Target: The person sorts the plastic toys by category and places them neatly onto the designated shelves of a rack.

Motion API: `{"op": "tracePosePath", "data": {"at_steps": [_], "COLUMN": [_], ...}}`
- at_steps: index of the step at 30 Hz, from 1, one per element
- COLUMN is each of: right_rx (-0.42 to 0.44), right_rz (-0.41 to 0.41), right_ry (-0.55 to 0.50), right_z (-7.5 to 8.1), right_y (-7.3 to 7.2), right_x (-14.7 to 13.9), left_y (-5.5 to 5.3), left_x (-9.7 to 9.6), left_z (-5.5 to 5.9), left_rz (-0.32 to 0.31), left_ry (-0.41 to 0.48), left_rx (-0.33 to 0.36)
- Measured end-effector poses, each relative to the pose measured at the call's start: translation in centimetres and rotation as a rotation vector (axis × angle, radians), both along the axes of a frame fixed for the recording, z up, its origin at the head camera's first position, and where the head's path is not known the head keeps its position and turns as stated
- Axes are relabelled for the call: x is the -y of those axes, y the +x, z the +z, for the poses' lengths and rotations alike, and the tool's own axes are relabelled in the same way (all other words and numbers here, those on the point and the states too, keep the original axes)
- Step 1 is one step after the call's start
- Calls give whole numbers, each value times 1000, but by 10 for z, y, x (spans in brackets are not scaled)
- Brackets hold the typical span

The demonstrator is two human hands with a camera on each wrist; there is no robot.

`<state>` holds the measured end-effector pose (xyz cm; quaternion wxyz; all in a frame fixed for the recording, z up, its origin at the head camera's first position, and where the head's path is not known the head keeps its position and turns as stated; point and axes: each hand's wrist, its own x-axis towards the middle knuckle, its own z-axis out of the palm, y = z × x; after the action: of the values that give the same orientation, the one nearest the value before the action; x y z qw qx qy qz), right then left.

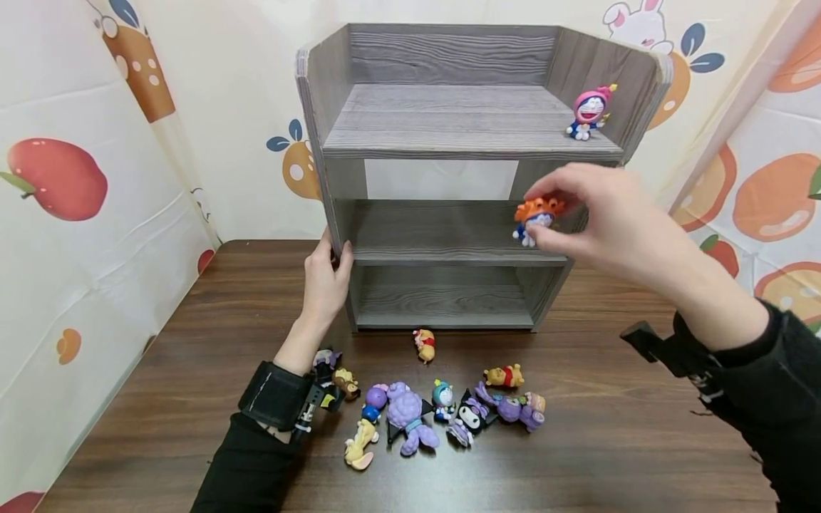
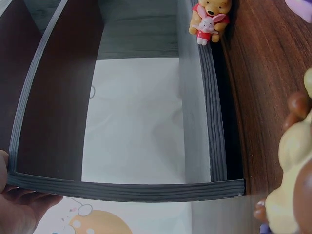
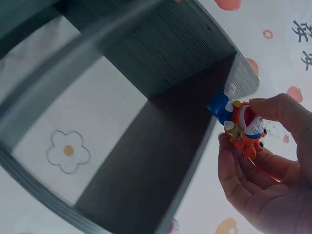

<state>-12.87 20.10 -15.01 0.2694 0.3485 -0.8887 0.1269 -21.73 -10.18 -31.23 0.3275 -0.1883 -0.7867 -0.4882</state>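
My right hand (image 1: 606, 217) pinches a small Doraemon figurine (image 1: 536, 216) with an orange crab hat between thumb and fingers, in front of the middle level of a grey wooden shelf (image 1: 449, 246). In the right wrist view the figurine (image 3: 237, 119) is tilted sideways beside the shelf's edge, apart from the boards as far as I can tell. My left hand (image 1: 326, 278) holds the shelf's left side panel, its thumb at the front edge. That hand (image 2: 22, 209) shows only partly in the left wrist view. A Doraemon figurine (image 1: 589, 114) in a pink hat stands upright on the top level, at right.
On the brown table (image 1: 596, 442) a Winnie the Pooh figurine (image 1: 425, 345) lies before the shelf. Several more figurines lie nearer, among them a purple bear-like one (image 1: 407, 413), a black-hooded one (image 1: 471, 415) and a yellow long-eared one (image 1: 361, 443). Printed cloth (image 1: 244, 85) hangs behind.
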Motion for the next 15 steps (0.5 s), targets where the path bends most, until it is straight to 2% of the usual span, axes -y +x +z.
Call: {"op": "tracePosePath", "data": {"at_steps": [5, 9, 12, 15], "right_rx": [-66, -92, -80, -57], "right_rz": [-66, -135, -179, -225], "right_ry": [26, 42, 33, 19], "right_z": [20, 29, 34, 40], "right_y": [-14, -40, -61, -72], "right_x": [-1, -10, -17, -17], "left_y": [-1, -2, -1, -1], "left_x": [0, 1, 1, 0], "left_z": [-1, -1, -1, 0], "left_rz": [4, -2, -2, 3], "left_ry": [-3, -1, 0, 1], "left_rx": [0, -6, -11, -12]}}
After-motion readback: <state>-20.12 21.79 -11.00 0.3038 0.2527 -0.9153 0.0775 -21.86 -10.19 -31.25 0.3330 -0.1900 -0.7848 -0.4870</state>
